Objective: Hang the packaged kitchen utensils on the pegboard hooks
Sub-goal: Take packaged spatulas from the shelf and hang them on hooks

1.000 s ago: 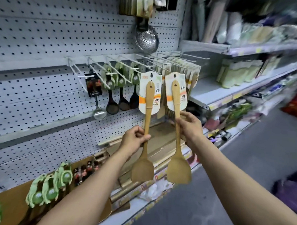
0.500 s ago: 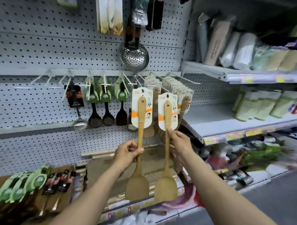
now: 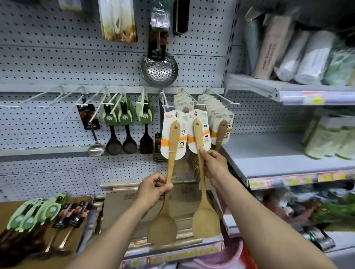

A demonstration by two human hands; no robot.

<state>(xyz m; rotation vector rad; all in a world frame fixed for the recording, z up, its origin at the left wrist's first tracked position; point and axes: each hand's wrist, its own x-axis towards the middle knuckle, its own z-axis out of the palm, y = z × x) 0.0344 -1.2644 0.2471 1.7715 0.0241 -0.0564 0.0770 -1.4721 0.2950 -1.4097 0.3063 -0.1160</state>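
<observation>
Two wooden spatulas, each upright on a white card: left spatula (image 3: pixel 173 154) with left hand (image 3: pixel 153 189) curled round its handle, right spatula (image 3: pixel 200 161) pinched by right hand (image 3: pixel 213 164). Card tops reach the white hooks (image 3: pixel 165 102); whether they hang is unclear. Above: perforated steel skimmer (image 3: pixel 159 70) on grey pegboard (image 3: pixel 54 59).

Shelf goods (image 3: pixel 308 58) at right blurred; card print (image 3: pixel 205 133) unreadable; lower-left utensils (image 3: pixel 18 239) cut off by frame edge.
</observation>
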